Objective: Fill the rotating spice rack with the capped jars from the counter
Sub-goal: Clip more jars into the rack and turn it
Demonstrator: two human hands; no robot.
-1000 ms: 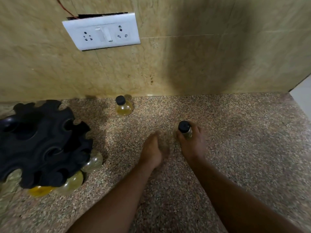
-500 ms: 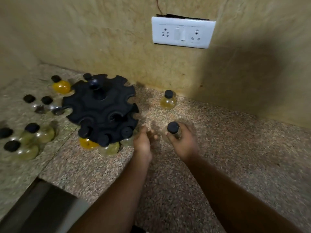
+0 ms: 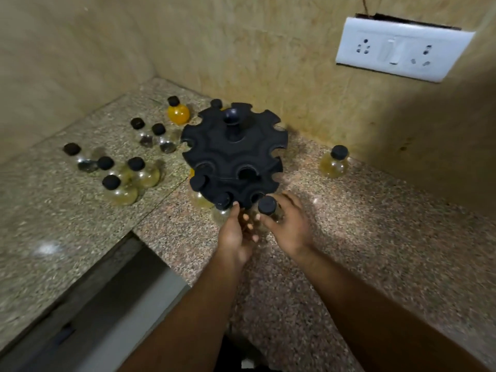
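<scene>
Right hand [image 3: 288,226] at frame centre, fingers [image 3: 285,200] clamped round the jar [image 3: 267,205] just below its black cap. The jar is right at the near edge of the rack [image 3: 233,154], by an empty notch in the lower tier. Its base is hidden, so can't say if it's off the table [image 3: 375,224]. Left hand [image 3: 236,236] is just beside it, fingers curled toward the glass. Touching or not, can't tell.

Risks, imo:
- The rack rotates, so a nudge w/ the jar could swing the notch away & the neck misses.
- The neighbour jar [image 3: 222,202] sits in the next slot, v. close to the left thumb. A bump might knock it loose.
- The glass looks round & smooth and the grip's high, so a slip prob. means a drop onto stone.

Loose jars [image 3: 120,173] wait mid-left, plus one more [image 3: 334,163] by the wall at right.
</scene>
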